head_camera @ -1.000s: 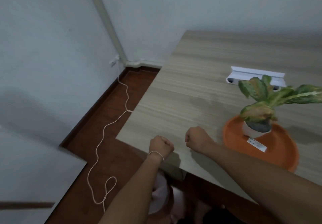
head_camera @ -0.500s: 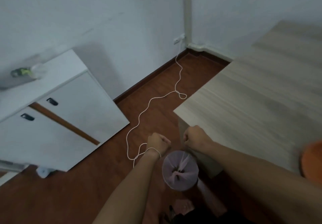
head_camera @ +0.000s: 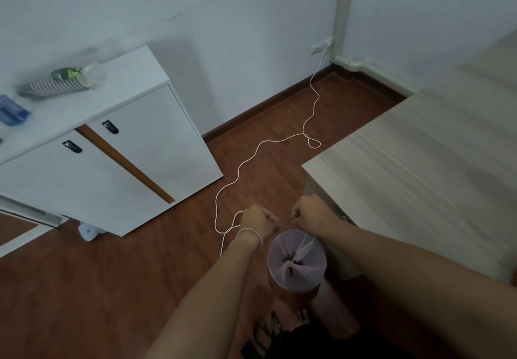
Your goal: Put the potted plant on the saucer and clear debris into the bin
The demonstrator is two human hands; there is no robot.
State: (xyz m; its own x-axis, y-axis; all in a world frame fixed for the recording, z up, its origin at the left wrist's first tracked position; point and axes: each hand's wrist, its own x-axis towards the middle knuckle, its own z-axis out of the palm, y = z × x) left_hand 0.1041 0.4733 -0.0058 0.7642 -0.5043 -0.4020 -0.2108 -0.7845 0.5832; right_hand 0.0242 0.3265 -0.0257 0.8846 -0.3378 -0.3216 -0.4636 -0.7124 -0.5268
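Bin (head_camera: 297, 260), pink-lined and standing on the floor by the table (head_camera: 419, 179) corner, lies at six o'clock from both fists; right hand (head_camera: 310, 213) and left hand (head_camera: 258, 223) hover curled closed above its rim, contents hidden, about equally near.

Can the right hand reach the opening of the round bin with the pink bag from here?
Probably yes: the closed right hand hovers beside the round pink-lined bin, nothing between them.

On the wooden floor (head_camera: 117, 297) stand a lined bin (head_camera: 297, 260) (pale bag), a white cabinet (head_camera: 117, 163), a trailing cord (head_camera: 251, 160).
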